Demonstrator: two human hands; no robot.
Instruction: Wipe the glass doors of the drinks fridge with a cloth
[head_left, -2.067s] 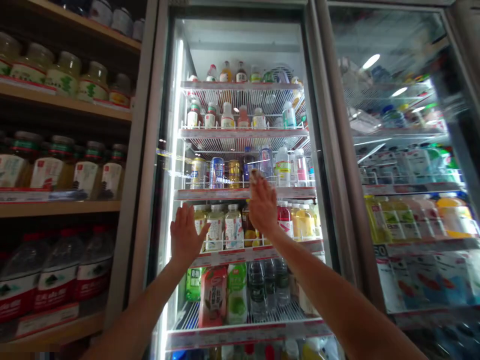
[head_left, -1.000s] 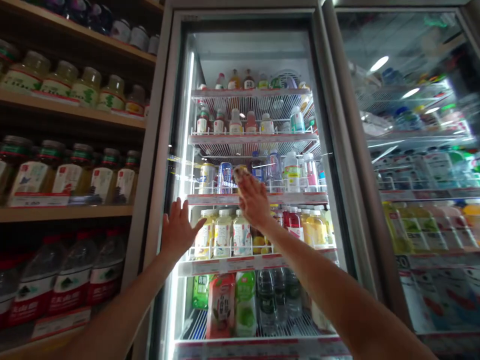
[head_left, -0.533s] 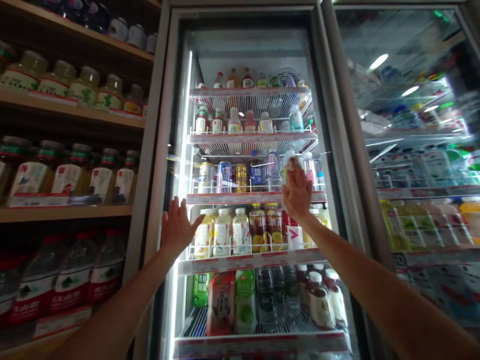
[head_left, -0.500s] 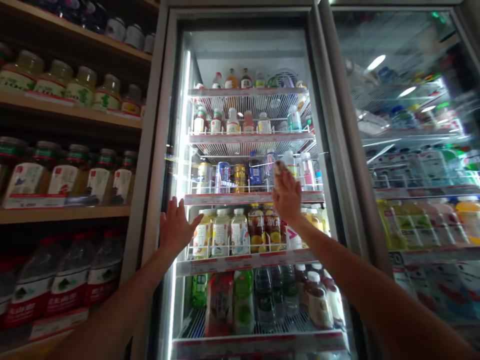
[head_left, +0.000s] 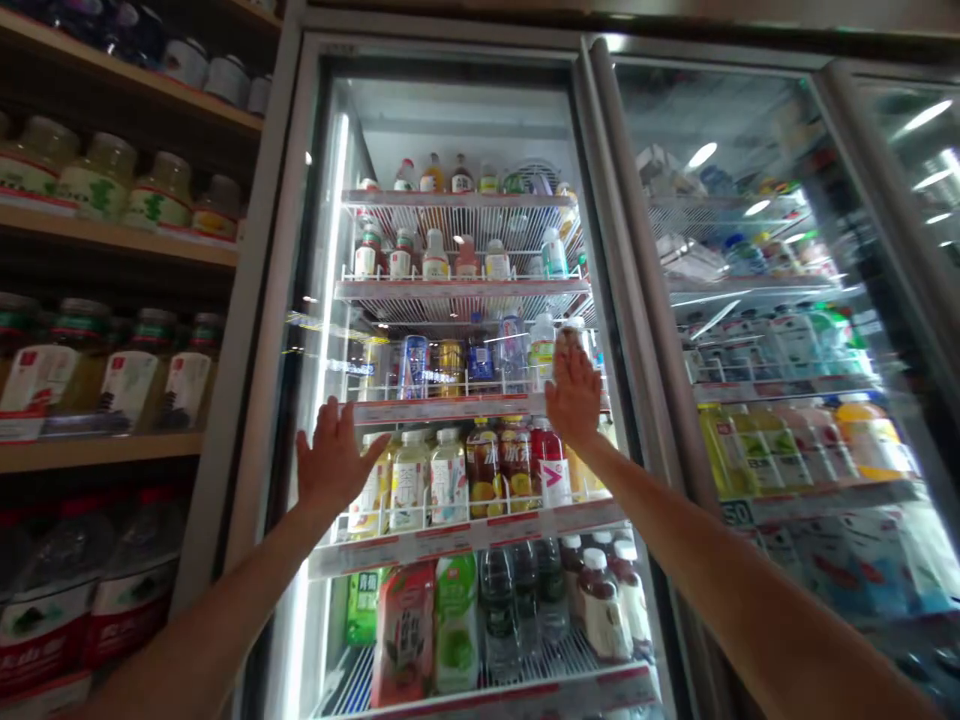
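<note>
My left hand (head_left: 330, 462) is raised at the left side of the lit drinks fridge, fingers spread and palm forward, with nothing in it. Behind its thumb stand pale yellow bottles (head_left: 409, 482). My right hand (head_left: 574, 398) is held up flat before the fridge's right half, fingers stretched upward. A blurred brownish patch shows at its fingertips; I cannot make out what it is. A red-capped drink bottle (head_left: 553, 465) is just below that hand. Faint reflections lie across the fridge's glass door (head_left: 457, 110); whether either palm touches the glass, I cannot tell.
Wooden shelves (head_left: 112, 238) with jars and bottles run along the left. To the right stands another glass-fronted fridge (head_left: 795, 385) full of drinks. Metal door frames (head_left: 626, 250) separate the fridges. Cartons and large bottles (head_left: 405, 630) fill the lowest visible rack.
My view has swung to the right, so the fridge sits further left and more of the neighbouring fridges shows. My right hand has moved rightward across the shelf front; both hands stay raised.
</note>
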